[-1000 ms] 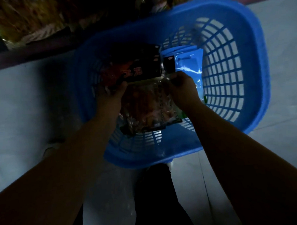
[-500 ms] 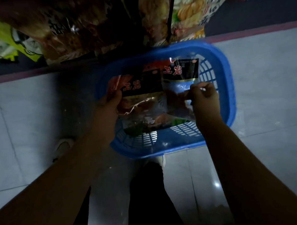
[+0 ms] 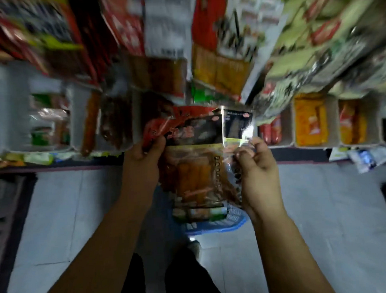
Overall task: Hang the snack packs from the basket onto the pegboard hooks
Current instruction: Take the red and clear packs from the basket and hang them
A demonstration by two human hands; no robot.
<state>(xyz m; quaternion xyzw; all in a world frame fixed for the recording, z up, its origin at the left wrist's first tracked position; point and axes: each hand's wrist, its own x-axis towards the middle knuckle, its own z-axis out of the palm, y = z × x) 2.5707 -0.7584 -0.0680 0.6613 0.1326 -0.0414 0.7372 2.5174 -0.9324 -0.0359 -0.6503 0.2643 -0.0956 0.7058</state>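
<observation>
We hold a small stack of snack packs [image 3: 195, 159] up in front of us with both hands, above the blue basket [image 3: 215, 223] that sits on the tiled floor [image 3: 323, 207] near our feet. Our left hand [image 3: 141, 157] is clenched around the upper left corner of the stack, thumb over the red and black header. Our right hand [image 3: 258, 165] pinches the clear right edge just under a second black header [image 3: 237, 124], fingers curled in. At least 2 packs overlap here; how many more lie behind them we cannot tell.

Ahead, rows of hanging packs [image 3: 219, 63] and shelf bins [image 3: 310, 121] fill the display, all heavily blurred, so we cannot pick out a free hook or the pegboard itself.

The main risk, as we judge it, is the loose stack. The packs are slippery film held only at the edges, so if 1 hand releases to reach for a hook, a pack could slide out and drop to the floor or back into the basket. The hanging holes in the headers are not visible, so we may also miss the hook tip or tear the header by forcing it. Neighbouring packs hang densely and could be knocked off.
</observation>
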